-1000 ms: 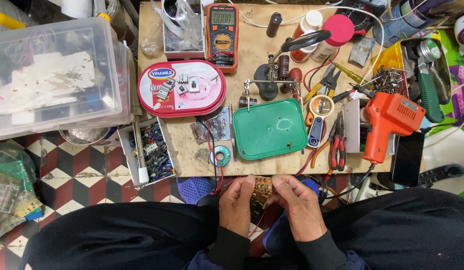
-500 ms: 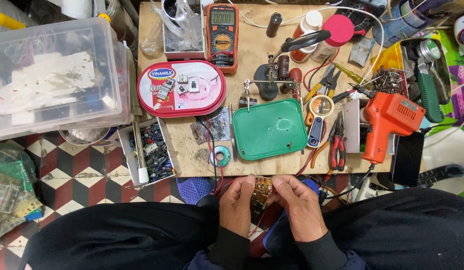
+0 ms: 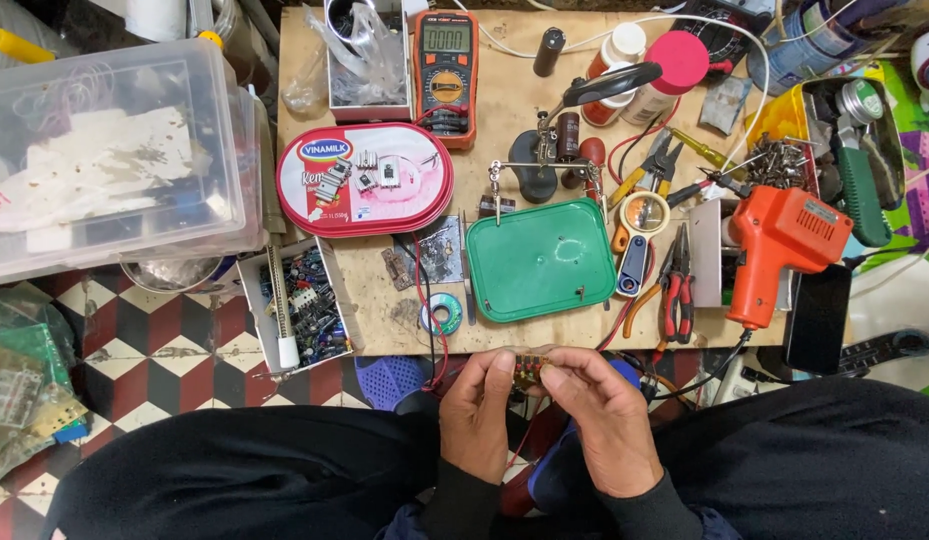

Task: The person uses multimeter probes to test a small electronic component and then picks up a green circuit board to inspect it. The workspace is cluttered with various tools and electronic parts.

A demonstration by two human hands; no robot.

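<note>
The small component board (image 3: 525,368) sits between the two hands, pinched at the fingertips just below the near edge of the wooden workboard (image 3: 504,110). The left hand (image 3: 476,415) closes its thumb and fingers on the board's left end; the right hand (image 3: 604,420) closes on its right end. Both hands rest above the person's lap, close together.

The fingers cover most of the board, so only a dark strip with small parts shows; its kind cannot be made out. The green tray (image 3: 542,260) lies just beyond the hands, the orange soldering gun (image 3: 774,245) to its right.

Compared with the earlier frames, the hands and board hold the same position; nothing on the workboard has shifted.
</note>
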